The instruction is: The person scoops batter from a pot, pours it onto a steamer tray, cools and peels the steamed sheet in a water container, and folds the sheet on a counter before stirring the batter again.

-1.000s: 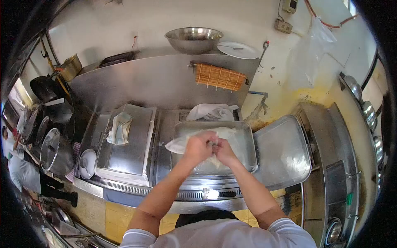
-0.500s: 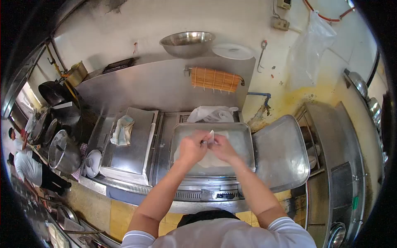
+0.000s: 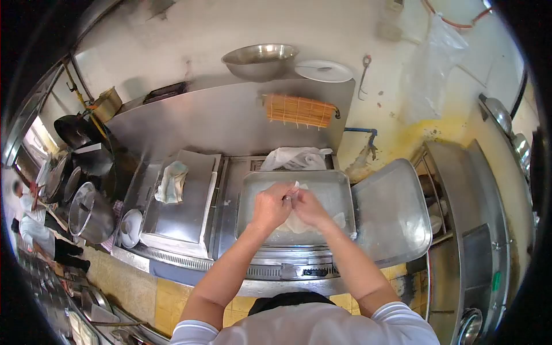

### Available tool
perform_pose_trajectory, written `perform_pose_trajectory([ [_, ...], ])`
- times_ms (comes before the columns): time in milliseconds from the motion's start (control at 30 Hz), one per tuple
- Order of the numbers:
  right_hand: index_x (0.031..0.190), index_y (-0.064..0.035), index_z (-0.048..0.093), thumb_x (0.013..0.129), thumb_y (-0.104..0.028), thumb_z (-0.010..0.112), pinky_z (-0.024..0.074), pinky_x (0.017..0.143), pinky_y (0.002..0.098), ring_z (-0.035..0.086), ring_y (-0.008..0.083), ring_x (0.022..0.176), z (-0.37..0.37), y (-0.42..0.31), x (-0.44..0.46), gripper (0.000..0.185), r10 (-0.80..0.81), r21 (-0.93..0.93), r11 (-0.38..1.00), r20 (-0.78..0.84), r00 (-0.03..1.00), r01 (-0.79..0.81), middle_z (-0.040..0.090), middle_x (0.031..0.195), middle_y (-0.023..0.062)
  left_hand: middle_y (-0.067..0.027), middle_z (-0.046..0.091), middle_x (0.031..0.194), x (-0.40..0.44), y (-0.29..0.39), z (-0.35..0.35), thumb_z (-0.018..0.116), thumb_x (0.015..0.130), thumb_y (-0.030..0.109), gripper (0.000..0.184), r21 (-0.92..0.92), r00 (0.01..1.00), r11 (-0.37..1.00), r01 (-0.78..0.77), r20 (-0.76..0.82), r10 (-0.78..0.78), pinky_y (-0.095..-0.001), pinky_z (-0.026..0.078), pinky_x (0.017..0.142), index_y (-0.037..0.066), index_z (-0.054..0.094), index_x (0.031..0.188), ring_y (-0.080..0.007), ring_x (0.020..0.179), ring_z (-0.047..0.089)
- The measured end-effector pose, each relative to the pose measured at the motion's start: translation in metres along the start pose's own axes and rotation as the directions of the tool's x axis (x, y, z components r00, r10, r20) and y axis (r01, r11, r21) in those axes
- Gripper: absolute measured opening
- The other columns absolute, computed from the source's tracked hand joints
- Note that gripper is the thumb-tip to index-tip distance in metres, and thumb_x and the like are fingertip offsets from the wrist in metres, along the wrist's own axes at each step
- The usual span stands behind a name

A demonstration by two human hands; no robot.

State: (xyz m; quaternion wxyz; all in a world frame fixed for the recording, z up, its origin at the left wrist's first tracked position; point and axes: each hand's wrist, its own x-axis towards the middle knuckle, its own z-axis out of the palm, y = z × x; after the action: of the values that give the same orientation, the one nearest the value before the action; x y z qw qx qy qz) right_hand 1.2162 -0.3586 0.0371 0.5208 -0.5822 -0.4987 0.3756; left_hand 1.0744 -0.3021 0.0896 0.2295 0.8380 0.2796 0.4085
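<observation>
My left hand (image 3: 271, 206) and my right hand (image 3: 310, 208) meet over a shallow metal tray (image 3: 325, 179). Their fingers are pinched together on a thin white sheet (image 3: 296, 223), a small tip of which sticks up between them. The rest of the sheet hangs or lies below in the tray, bunched in places; whether it is cloth or something else I cannot tell. A ring shows on a finger of my left hand. My fingertips are partly hidden behind the knuckles.
A second metal tray (image 3: 391, 213) leans at the right. On the left, a folded cloth (image 3: 171, 183) lies on a metal cover (image 3: 181, 214). Behind are a white plastic bag (image 3: 296, 158), a hanging bamboo mat (image 3: 299, 111) and a steel bowl (image 3: 260, 62). People (image 3: 37, 230) stand far left.
The white sheet has gathered and shifted under my hands, with its edge now crumpled at the tray's right side. My hands stay together, moved slightly. The people at the left have shifted a little.
</observation>
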Motion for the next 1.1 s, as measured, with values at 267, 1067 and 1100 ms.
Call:
perform_pose_trajectory([
  [267,0.115,-0.0008,0.072,0.091,-0.018,0.056,0.0539,0.093,0.0504,0.068,0.0442,0.106,-0.103,0.142,-0.046,0.033,0.253,-0.732,0.628,-0.125,0.959,-0.262,0.072,0.11,0.0262,-0.016,0.076,0.097,0.007,-0.085,-0.07,0.06,0.076,-0.014,0.034,-0.137,0.937,0.984,0.116,-0.313,-0.154,-0.0347,0.058,0.084,0.003,0.075,0.101,-0.0303,0.09,0.075],
  [1067,0.113,0.0021,0.069,0.091,-0.015,0.057,0.0551,0.09,0.0508,0.068,0.0461,0.099,0.011,0.081,-0.006,0.03,-0.096,-0.599,0.799,-0.06,0.994,0.041,0.071,0.104,0.0269,-0.0149,0.075,0.093,0.005,-0.057,-0.056,0.061,0.072,-0.012,0.031,0.065,0.961,0.986,-0.154,-0.222,0.165,-0.0356,0.058,0.079,0.001,0.074,0.098,-0.0302,0.087,0.074],
  [1100,0.112,0.0014,0.069,0.091,-0.017,0.058,0.0547,0.09,0.0511,0.068,0.0455,0.1,-0.016,0.116,-0.012,0.03,0.011,-0.655,0.753,-0.073,0.997,-0.056,0.071,0.104,0.0275,-0.0157,0.076,0.096,0.006,-0.086,-0.069,0.063,0.075,-0.01,0.03,-0.027,0.941,0.997,-0.073,-0.333,0.06,-0.0392,0.06,0.081,0.007,0.075,0.098,-0.0342,0.09,0.074],
])
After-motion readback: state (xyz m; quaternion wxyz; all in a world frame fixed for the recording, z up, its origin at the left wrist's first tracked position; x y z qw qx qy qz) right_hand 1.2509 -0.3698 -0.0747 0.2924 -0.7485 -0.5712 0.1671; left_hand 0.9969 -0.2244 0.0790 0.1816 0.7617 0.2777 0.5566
